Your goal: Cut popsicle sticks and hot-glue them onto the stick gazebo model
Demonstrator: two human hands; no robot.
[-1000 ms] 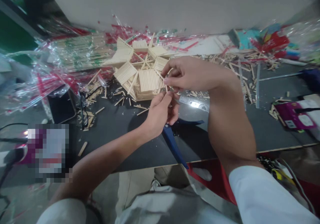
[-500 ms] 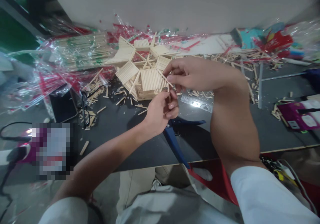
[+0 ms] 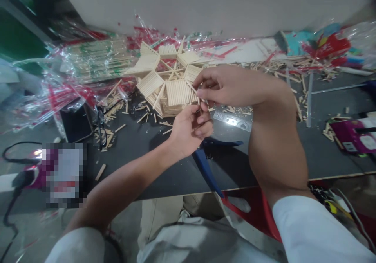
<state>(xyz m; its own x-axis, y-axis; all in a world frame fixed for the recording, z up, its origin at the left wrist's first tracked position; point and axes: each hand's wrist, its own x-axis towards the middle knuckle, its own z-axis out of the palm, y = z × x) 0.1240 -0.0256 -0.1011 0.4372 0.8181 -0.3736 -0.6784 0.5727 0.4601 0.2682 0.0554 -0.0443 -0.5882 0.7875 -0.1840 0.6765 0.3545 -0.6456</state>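
Observation:
My right hand (image 3: 232, 86) pinches a thin wooden stick (image 3: 194, 89) between thumb and forefinger. Just below it, my left hand (image 3: 189, 130) is closed on the stick's lower end, fingers curled. Both hands hover above the dark table (image 3: 164, 169), right in front of a model built of pale wooden sticks (image 3: 167, 87) with fan-like panels. Blue-handled pliers (image 3: 205, 169) lie on the table under my left hand.
Clear plastic wrappers with red print and bundles of sticks (image 3: 96, 61) pile up at the left. Stick offcuts (image 3: 282, 71) litter the back. A metal ruler (image 3: 233, 120), a dark box (image 3: 75, 124), a purple packet (image 3: 351, 139) and a white wall (image 3: 188, 4) surround the work.
The hands have shifted slightly; the left hand's fingers have curled more around the stick's lower end. The view has drifted a little to the left.

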